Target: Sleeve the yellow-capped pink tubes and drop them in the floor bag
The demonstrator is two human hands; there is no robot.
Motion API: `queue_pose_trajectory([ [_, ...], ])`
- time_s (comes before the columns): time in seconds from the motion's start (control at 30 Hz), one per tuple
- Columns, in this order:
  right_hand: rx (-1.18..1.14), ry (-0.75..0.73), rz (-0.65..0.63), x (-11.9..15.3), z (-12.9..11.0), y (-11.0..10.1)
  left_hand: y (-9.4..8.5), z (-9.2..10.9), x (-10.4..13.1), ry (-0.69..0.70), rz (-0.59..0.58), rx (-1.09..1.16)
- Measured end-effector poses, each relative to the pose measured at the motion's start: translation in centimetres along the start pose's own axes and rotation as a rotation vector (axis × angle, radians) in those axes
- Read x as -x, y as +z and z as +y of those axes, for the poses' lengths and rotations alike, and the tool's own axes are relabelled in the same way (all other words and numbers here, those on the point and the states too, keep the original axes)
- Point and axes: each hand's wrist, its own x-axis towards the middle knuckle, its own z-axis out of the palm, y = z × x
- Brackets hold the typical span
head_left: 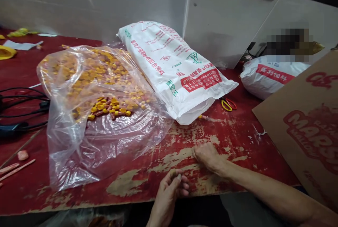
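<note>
My left hand (173, 188) is at the table's front edge, its fingers curled and thumb against them; whatever it holds, if anything, is too small to name. My right hand (207, 154) rests closed on the worn red table (163, 153), and its inner fingers are hidden. Left of both hands lies a clear plastic bag (71, 156), its mouth open towards me, with many small yellow caps and brownish-red pieces (113, 106) inside. Behind the hands a white printed sack (169, 65) lies beside the plastic bag.
Scissors with yellow and red handles (226, 105) lie right of the sack. A cardboard box (303, 124) stands at the right, a second white sack (271, 73) behind it. Black cables (23, 96) and pink sticks (17, 170) lie at the left. A grey wall stands behind.
</note>
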Motion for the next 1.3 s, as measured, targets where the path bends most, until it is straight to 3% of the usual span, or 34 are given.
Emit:
queue_pose_trajectory([
  [0.1,-0.104,0.017,0.087,1.3,0.0,0.3,1.1,0.0,-0.4,-0.04,0.03,0.077],
  [0.17,-0.332,0.034,0.209,2.5,-1.0,1.7,1.6,-0.2,-0.5,-0.06,0.038,0.14],
  [0.27,-0.674,-0.131,0.354,4.3,-2.9,4.1,1.7,-0.6,-0.7,0.012,0.0,0.228],
  [0.37,-0.715,-0.265,0.483,4.0,-2.5,4.2,1.4,-0.7,-0.6,0.072,0.017,0.257],
  [0.43,-0.609,-0.09,0.617,2.1,0.1,2.8,1.2,-0.5,-0.5,0.053,0.067,0.249],
  [0.5,-0.4,0.189,0.7,-0.7,3.7,1.1,1.1,-0.4,-0.2,0.039,0.084,0.244],
  [0.57,-0.171,0.307,0.601,-3.3,6.9,-0.4,1.2,-0.3,0.0,0.043,0.067,0.24],
  [0.63,-0.066,0.282,0.507,-5.1,8.7,-1.2,1.1,-0.3,0.1,0.048,0.04,0.24],
  [0.7,-0.036,0.21,0.448,-5.6,9.0,-1.4,1.0,-0.4,0.0,0.053,0.025,0.245],
  [0.87,0.026,0.055,0.239,-2.5,7.2,-1.6,0.8,-0.4,-0.2,0.045,-0.01,0.252],
  [1.03,0.093,0.004,0.028,0.2,5.0,-2.2,1.0,-0.3,-0.5,0.041,-0.027,0.255],
  [1.3,0.105,0.04,-0.062,0.5,2.5,-1.2,0.8,-0.2,-0.8,0.0,-0.03,0.27],
])
